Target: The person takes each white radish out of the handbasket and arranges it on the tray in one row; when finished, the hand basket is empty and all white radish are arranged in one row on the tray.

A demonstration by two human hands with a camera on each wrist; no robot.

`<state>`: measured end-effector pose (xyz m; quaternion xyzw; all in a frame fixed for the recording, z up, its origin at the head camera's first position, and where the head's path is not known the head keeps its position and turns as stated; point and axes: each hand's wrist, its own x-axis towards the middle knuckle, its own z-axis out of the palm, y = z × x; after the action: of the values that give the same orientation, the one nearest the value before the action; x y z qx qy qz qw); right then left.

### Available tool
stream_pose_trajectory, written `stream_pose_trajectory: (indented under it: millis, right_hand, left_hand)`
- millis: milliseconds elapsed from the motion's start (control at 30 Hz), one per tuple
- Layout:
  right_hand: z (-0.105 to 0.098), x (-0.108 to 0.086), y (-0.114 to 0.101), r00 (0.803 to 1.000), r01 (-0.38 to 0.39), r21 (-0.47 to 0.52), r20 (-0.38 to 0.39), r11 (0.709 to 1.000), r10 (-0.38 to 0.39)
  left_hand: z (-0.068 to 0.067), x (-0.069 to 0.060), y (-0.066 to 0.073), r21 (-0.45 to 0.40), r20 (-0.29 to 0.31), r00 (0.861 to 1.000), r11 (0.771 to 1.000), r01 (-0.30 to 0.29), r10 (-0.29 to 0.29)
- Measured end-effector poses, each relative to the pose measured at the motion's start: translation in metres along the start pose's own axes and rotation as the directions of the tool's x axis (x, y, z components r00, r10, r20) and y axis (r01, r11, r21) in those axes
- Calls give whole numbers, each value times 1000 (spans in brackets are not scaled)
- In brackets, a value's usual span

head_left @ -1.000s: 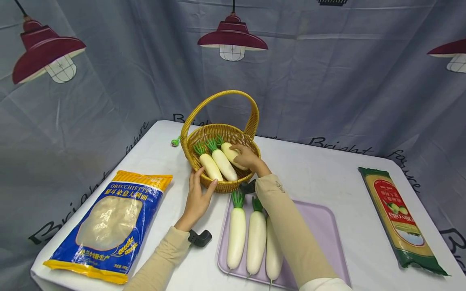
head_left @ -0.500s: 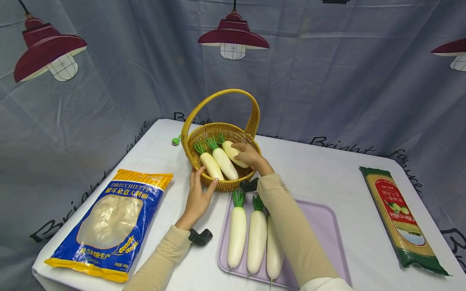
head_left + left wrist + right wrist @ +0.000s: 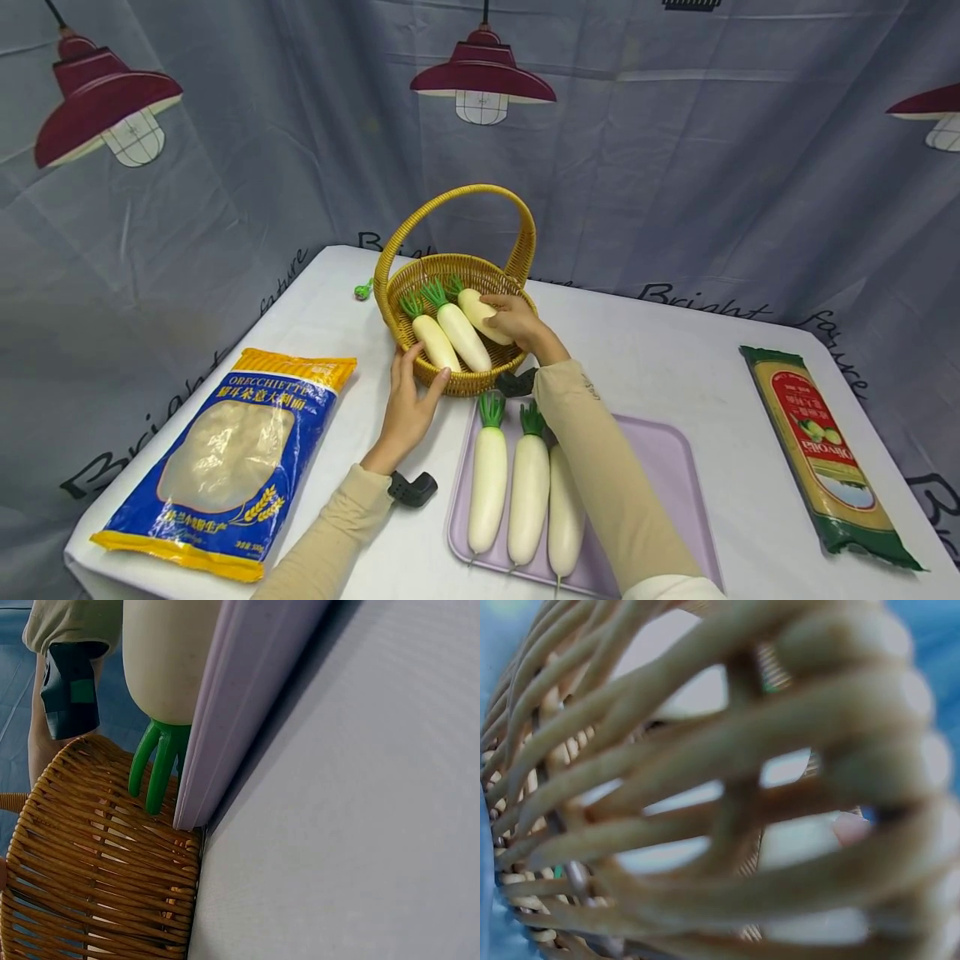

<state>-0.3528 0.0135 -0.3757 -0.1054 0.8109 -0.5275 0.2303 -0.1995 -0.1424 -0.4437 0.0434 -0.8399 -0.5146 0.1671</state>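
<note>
In the head view, a woven wicker basket (image 3: 468, 382) with a tall arched handle holds three white radishes with green tops. My right hand (image 3: 519, 323) reaches over the basket's right rim and grips the rightmost radish (image 3: 474, 307), fingers and thumb on either side of it. The middle radish (image 3: 463, 337) and the left radish (image 3: 433, 343) lie beside it, tops pointing away. My left hand (image 3: 408, 415) touches the basket's front left side with spread, fairly straight fingers. Woven strands of the basket (image 3: 705, 750) fill the right wrist view and hide most of that hand.
A lilac tray (image 3: 660, 467) in front of the basket bears three more radishes (image 3: 487, 492), partly under my right forearm. A blue and yellow pasta bag (image 3: 232, 458) lies left, a green and gold pasta packet (image 3: 825, 450) right. A small green object (image 3: 363, 291) sits behind left.
The rightmost radish shifts very slightly under my right hand, and the right wrist moves a little to the right. My left hand stays in place at the basket.
</note>
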Motion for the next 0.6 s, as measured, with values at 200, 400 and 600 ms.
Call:
stream_pose_trajectory:
  millis: [200,400,600]
  right_hand:
    - [-3,-2,1,1000,-11,63,8,998,11]
    - [-6,-3,1,999,-2,208,33,978,-5]
    - [-7,-3,3,998,-21,332,70,943,-3]
  left_hand:
    - [0,-1,1,6,9,1000,1000,20,-20]
    - [0,-1,2,13,5,1000,1000,26,-26]
    - [0,-1,1,10,7,1000,1000,20,-20]
